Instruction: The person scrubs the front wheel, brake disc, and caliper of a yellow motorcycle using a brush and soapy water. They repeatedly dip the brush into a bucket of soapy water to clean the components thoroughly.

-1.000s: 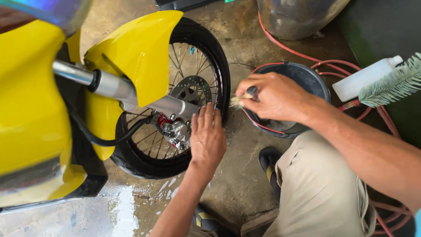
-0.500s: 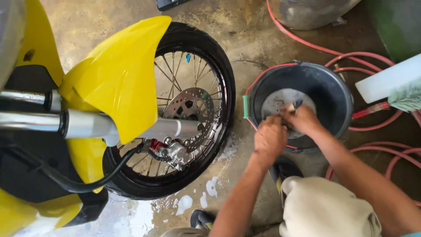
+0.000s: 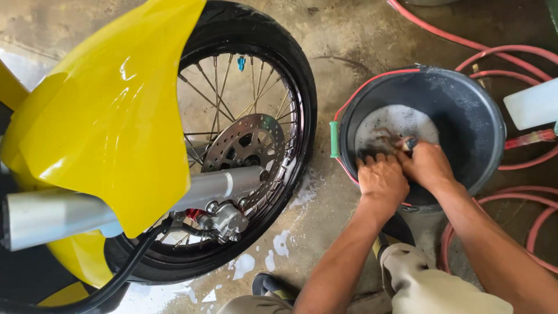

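1. Nearest the camera, bent knees in beige cloth trousers (image 3: 430,285) and dark shoes (image 3: 267,285) are seen at the bottom edge, on wet grey concrete floor (image 3: 343,46) flecked with white foam.
2. Both forearms are stretched forward, meeting over the near rim of a round black plastic bucket (image 3: 482,116) with a red wire handle and green grip.
3. The left hand (image 3: 381,180) is laid palm down on the rim, fingers curled into the bucket; whether anything is held in it cannot be told.
4. The right hand (image 3: 427,166) is closed round a small dark brush (image 3: 407,142), only its tip showing, just above the soapy water (image 3: 389,125) inside the bucket.
5. A narrow strip of open floor is left between the bucket and the black rubber tyre (image 3: 290,70) of a spoked motorcycle front wheel (image 3: 244,134) with a drilled metal brake disc.
6. A glossy yellow mudguard (image 3: 110,122) and a silver fork tube (image 3: 87,209) are seen at the left.
7. Beyond and right of the bucket, looped red hoses (image 3: 511,52) and a white plastic container (image 3: 532,104) crowd the floor.
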